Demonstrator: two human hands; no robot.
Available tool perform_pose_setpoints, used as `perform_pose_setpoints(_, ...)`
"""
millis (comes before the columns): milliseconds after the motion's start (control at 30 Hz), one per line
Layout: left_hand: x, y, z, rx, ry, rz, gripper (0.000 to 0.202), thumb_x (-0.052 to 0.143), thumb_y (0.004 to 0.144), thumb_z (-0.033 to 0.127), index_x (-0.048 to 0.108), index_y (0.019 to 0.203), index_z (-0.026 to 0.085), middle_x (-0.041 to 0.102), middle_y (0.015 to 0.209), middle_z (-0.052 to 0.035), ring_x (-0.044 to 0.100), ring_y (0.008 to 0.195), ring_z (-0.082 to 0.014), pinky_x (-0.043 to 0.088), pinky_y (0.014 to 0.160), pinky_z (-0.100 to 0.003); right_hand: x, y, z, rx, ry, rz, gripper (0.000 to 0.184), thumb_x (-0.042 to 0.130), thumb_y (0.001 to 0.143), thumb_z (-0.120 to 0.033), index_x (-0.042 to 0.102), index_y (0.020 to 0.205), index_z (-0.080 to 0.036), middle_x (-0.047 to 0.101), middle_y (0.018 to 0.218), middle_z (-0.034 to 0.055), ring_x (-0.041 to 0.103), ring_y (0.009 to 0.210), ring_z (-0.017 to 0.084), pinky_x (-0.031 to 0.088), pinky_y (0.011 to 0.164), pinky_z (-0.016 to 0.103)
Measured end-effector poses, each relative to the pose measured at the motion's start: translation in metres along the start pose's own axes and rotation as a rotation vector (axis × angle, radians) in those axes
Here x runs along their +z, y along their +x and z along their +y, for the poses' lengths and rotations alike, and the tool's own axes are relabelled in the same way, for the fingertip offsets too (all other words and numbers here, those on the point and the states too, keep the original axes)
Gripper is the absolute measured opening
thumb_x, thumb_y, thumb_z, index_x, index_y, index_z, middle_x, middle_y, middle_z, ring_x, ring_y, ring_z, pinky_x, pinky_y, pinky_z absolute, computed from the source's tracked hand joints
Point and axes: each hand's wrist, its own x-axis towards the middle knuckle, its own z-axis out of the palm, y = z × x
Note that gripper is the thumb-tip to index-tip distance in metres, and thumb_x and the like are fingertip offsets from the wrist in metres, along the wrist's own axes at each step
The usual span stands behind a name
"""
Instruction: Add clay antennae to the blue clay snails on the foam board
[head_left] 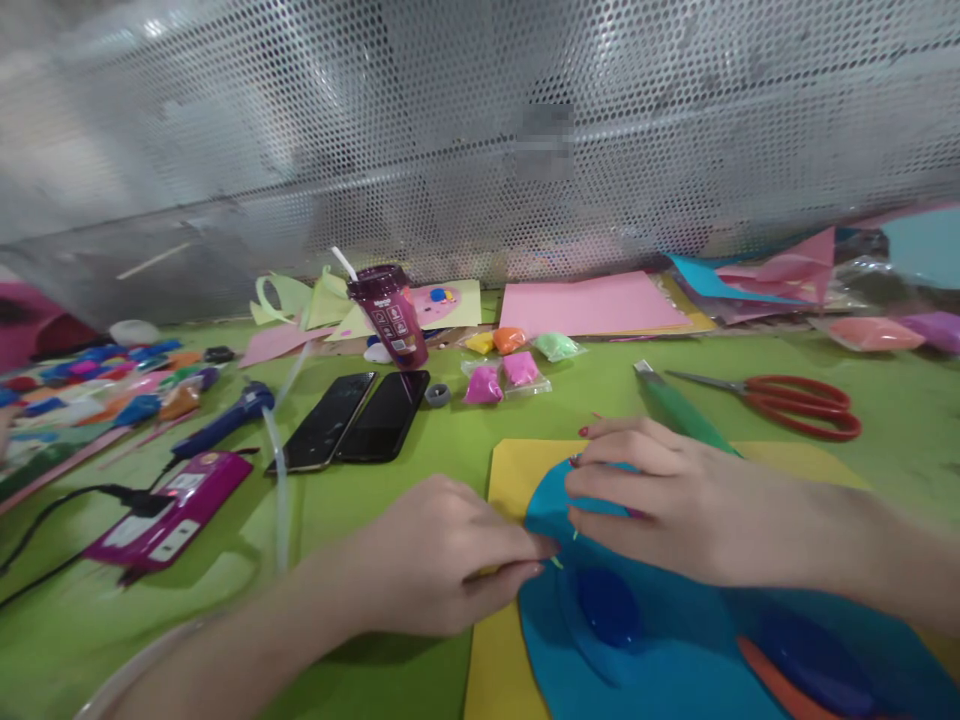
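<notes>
A blue sheet cut with a rounded edge (pixel 660 665) lies on a yellow sheet (pixel 504 660) in front of me. A glossy dark blue oval (pixel 609 606) sits on the blue sheet. Thumb and index finger of my left hand (pixel 442 560) are pinched at its left edge, on a thin light green strip (pixel 556 562). Over the upper part of the blue sheet, my right hand (pixel 667 495) rests with bent fingers apart, and a second tiny green piece (pixel 576 535) shows by its fingertips. Lower right, a larger dark blue oval (pixel 817 665) has an orange strip (pixel 780 680) along it.
Red-handled scissors (pixel 806 405) and a green cutter (pixel 682 408) lie beyond my right hand. Small bags of coloured clay (pixel 517 372), two phones (pixel 384 415), a purple cup (pixel 390 318), a blue glue gun (pixel 225 420) and a power strip (pixel 176 510) with cables stand on the green table.
</notes>
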Motion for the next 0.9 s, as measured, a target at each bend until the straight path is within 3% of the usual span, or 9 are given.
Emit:
perform_pose_setpoints(167, 0.0, 0.0, 0.001, -0.007, -0.023, -0.019, 0.019, 0.047, 0.088, 0.019, 0.066, 0.093, 0.018, 0.066, 0.06, 0.0012, 0.055, 0.048, -0.0123, 0.036, 0.046, -0.025, 0.008, 0.001, -0.003, -0.052, 0.017, -0.074, 0.032, 0.034, 0.094, -0.018, 0.065, 0.087, -0.016, 0.055, 0.075, 0.0038, 0.044, 0.077, 0.018, 0.039, 0.073, 0.035)
perform_pose_setpoints(567, 0.0, 0.0, 0.003, -0.005, 0.001, -0.06, 0.023, 0.044, 0.088, 0.02, 0.065, 0.096, 0.018, 0.064, 0.057, 0.0003, 0.055, 0.047, -0.0138, 0.033, 0.045, -0.027, 0.014, 0.001, -0.005, -0.08, 0.033, -0.064, 0.031, 0.036, 0.093, -0.018, 0.061, 0.074, -0.017, 0.053, 0.072, 0.0029, 0.042, 0.073, 0.016, 0.04, 0.071, 0.031)
perform_pose_setpoints(900, 0.0, 0.0, 0.004, 0.009, 0.011, -0.053, 0.022, 0.044, 0.088, 0.02, 0.065, 0.092, 0.018, 0.062, 0.057, 0.0004, 0.055, 0.047, -0.0131, 0.034, 0.044, -0.026, 0.014, 0.001, -0.005, -0.068, 0.045, -0.063, 0.03, 0.036, 0.093, -0.019, 0.061, 0.076, -0.017, 0.054, 0.073, 0.0026, 0.044, 0.075, 0.016, 0.039, 0.069, 0.03)
